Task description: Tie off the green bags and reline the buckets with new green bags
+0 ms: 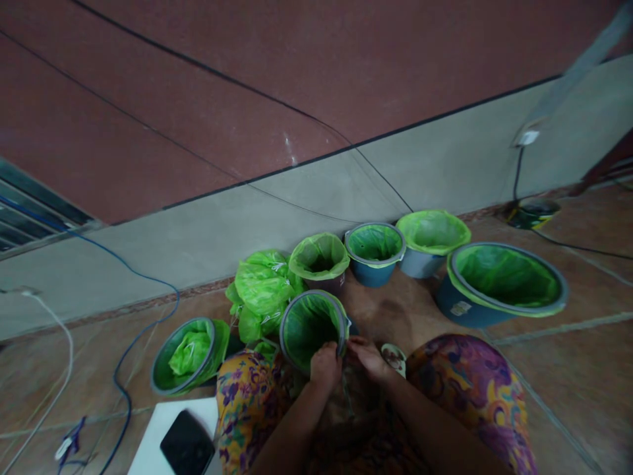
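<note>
A grey bin lined with a green plastic bag [310, 324] lies tilted toward me between my knees. My left hand [325, 365] is closed on the near rim of that bin, fingers curled over the edge. My right hand [366, 356] is closed too, pinching at the rim and bag edge on the bin's right side. Both forearms reach forward over my flowered clothing [475, 389]. What the fingers hold beyond the rim and liner is too small to make out.
Several other green-lined bins stand along the wall: one at left [190, 356], two in the middle [320, 260] [374, 249], one behind [431, 237], a large one at right [504, 284]. A bundle of green bags [262, 290] lies beside them. A black phone [186, 443] rests on a white board. Cables cross the tiled floor.
</note>
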`<state>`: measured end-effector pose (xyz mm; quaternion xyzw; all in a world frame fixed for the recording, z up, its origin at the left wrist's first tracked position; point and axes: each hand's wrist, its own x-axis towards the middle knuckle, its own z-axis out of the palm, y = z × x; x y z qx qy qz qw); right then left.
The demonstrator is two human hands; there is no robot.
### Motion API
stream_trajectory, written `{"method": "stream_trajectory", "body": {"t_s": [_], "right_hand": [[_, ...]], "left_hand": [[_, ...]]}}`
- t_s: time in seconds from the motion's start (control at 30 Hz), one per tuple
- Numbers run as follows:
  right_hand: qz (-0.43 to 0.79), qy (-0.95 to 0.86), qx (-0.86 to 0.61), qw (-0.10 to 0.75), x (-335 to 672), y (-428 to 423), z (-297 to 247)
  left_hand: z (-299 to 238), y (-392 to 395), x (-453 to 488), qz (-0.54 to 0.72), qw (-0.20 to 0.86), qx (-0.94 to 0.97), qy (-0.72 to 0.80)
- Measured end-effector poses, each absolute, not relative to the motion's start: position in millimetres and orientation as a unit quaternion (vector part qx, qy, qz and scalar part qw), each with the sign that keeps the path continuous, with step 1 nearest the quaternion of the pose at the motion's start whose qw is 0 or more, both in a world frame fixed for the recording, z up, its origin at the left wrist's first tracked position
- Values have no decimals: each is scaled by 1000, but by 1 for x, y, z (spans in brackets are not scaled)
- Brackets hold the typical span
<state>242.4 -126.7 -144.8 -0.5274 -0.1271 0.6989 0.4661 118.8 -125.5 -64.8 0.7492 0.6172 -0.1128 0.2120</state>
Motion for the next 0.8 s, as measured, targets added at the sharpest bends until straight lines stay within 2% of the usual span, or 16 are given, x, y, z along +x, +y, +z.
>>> {"method": "stream_trajectory", "body": {"t_s": [0.23,0.47,0.8], "right_hand": [[679,-105,-550,475,243,-122,-146],[655,-62,-563,500,250,-116,-152],[632,-118,-581,499,266,-104,-157]], "left_hand": [[-73,-133,102,-78,228,751,614],[-71,-127,77,-188,182,757,598],[-86,-138,121,-158,153,776,591]]}}
